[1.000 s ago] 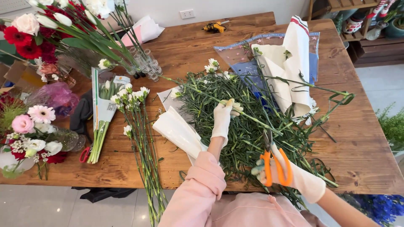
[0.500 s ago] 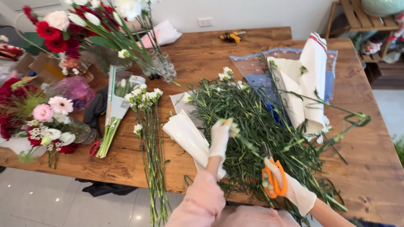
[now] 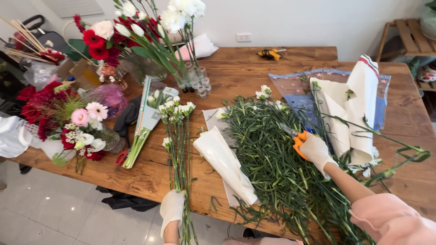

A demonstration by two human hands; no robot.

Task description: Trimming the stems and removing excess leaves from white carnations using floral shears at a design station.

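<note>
Fingers of your left hand point(image 3: 172, 206) grasp white flower stems point(image 3: 180, 149) at near table edge point(image 3: 136, 179); right hand point(image 3: 316, 151) clenched on orange scissors point(image 3: 295, 137) over green pile point(image 3: 277, 154). Risk: stems slip off edge, blades snag foliage.

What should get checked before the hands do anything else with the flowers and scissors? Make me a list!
1. Left hand grips the white flower bunch near the stem ends: ok.
2. Right hand holds the orange scissors: ok.
3. Both hands gloved: ok.
4. Scissor blades shut or open: cannot tell, the green stem pile hides them.
5. Left hand away from the scissors: ok.
6. Bare table right by the scissors: not ok, stems and wrapping paper cover it.
</note>
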